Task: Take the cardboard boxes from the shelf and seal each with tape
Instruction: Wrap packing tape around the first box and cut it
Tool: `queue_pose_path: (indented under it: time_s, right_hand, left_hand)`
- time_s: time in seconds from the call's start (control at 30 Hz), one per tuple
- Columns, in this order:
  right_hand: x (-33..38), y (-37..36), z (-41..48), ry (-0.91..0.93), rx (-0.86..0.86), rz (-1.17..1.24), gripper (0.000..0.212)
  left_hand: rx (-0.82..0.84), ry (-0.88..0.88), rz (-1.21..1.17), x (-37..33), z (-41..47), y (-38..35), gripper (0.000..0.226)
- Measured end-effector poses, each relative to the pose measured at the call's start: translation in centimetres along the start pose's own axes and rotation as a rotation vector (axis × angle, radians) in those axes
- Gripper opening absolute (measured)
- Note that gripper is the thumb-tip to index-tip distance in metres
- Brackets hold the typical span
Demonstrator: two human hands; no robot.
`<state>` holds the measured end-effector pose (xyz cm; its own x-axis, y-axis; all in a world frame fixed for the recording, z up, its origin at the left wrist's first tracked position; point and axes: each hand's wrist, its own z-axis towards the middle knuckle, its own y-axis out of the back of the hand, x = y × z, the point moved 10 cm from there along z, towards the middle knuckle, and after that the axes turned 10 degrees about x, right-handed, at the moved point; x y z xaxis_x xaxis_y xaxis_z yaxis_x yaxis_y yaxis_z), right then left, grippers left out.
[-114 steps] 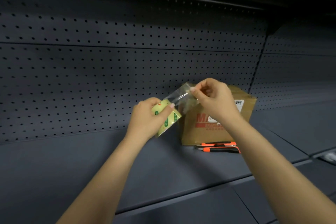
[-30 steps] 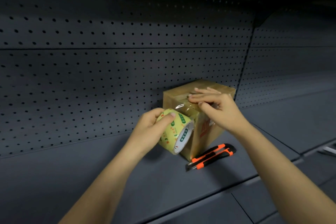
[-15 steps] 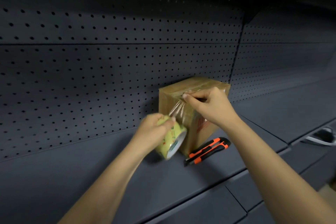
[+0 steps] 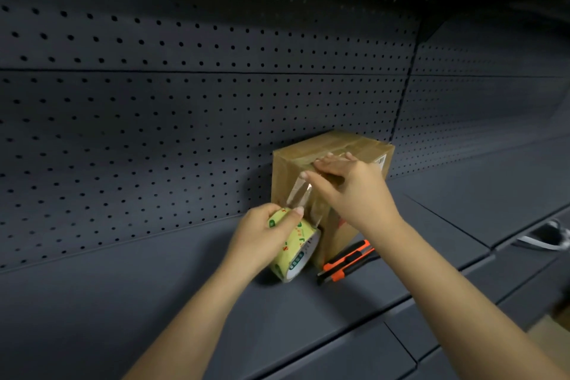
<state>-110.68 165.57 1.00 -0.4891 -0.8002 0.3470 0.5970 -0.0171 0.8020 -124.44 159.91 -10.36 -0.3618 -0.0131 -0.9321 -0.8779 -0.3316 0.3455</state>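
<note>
1. The cardboard box (image 4: 287, 170) stands on the dark shelf (image 4: 138, 281). Its back is close to the perforated back panel (image 4: 185, 108). The top flaps are down, and glossy tape runs across the top.
2. The right hand (image 4: 351, 188) is on the box's upper front edge. Its fingers are straight and close together, lying flat on the top. The thumb is stretched out left onto the tape at the edge. It is pressing, not gripping.
3. The left hand (image 4: 262, 237) is curled round the tape roll (image 4: 297, 251), thumb over its yellow-green printed face. The roll sits low by the box's near corner. Whether it touches the shelf, cannot tell.
4. A clear tape strip (image 4: 300, 194) runs from the roll up to the box's top edge by the right thumb. Part of it stands off the side face.
5. An orange and black utility knife (image 4: 348, 259) lies on the shelf at the foot of the box. It is just right of the roll, below the right forearm.
6. A white cable (image 4: 536, 244) is at far right, well apart from the box.
</note>
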Motion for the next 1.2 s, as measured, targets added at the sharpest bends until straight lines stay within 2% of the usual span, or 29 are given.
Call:
queue_pose_path:
  time_s: [0.23, 0.67, 0.8, 0.87, 0.97, 1.1, 1.2]
  right_hand:
    - [0.5, -0.1, 0.1, 0.014, -0.022, -0.064, 0.032]
    - [0.8, -0.9, -0.2, 0.035, -0.022, -0.173, 0.046]
    - [0.6, -0.8, -0.1, 0.017, 0.023, -0.146, 0.051]
    - [0.6, 0.1, -0.5, 0.02, 0.029, -0.018, 0.054]
    - [-0.6, 2.9, -2.0, -0.03, -0.056, 0.184, 0.042]
    - [-3.5, 5.8, -5.3, -0.025, -0.242, 0.218, 0.013]
    - [-6.5, 3.8, -6.5, -0.04, -0.117, 0.144, 0.011]
  left_hand:
    - [-0.062, 0.011, 0.103, -0.3, 0.4, 0.3, 0.044]
    - [-0.158, -0.029, 0.089, -1.3, -0.8, 0.8, 0.046]
    - [-0.16, -0.042, 0.093, -1.5, -0.9, 0.9, 0.043]
    - [-0.159, -0.044, 0.095, -1.7, -0.9, 0.8, 0.041]
    - [-0.166, -0.042, 0.099, -1.8, -0.8, 0.6, 0.042]
    - [-0.197, -0.008, 0.1, -1.6, -0.9, 0.6, 0.045]
    - [-0.232, 0.012, 0.112, -1.5, -1.1, 0.6, 0.045]
